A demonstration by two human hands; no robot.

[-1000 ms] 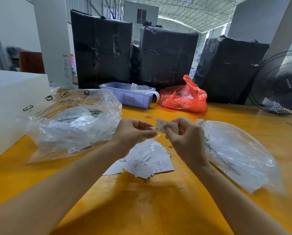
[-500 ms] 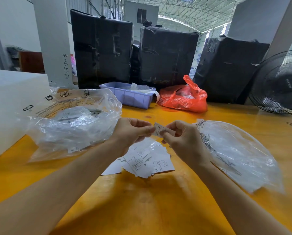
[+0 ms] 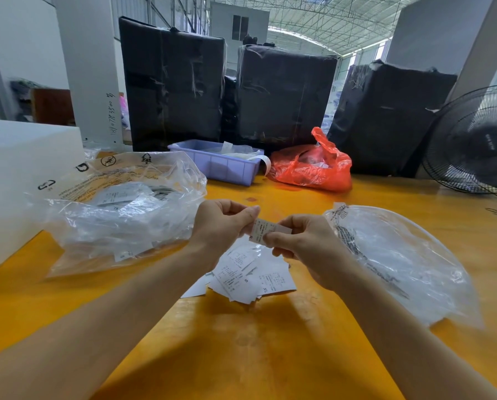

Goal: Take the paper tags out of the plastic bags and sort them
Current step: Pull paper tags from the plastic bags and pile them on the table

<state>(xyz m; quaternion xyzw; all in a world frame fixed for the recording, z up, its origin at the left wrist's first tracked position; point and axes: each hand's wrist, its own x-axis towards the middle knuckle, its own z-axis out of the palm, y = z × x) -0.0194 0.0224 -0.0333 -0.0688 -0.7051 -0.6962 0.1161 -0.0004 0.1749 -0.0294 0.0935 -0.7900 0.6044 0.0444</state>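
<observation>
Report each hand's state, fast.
Left hand: closed, pinching the left end of the paper tag.
Right hand: closed, pinching the same tag from the right.

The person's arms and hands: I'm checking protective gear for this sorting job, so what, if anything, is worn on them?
Nothing shows. The left hand and right hand are bare, without gloves, and no rings, watch or wristbands are visible. Both forearms are uncovered right down to the frame's lower edge, so no sleeve comes into view.

Bright daylight through the roof, wide-angle bending, right edge perhaps blurred.
</observation>
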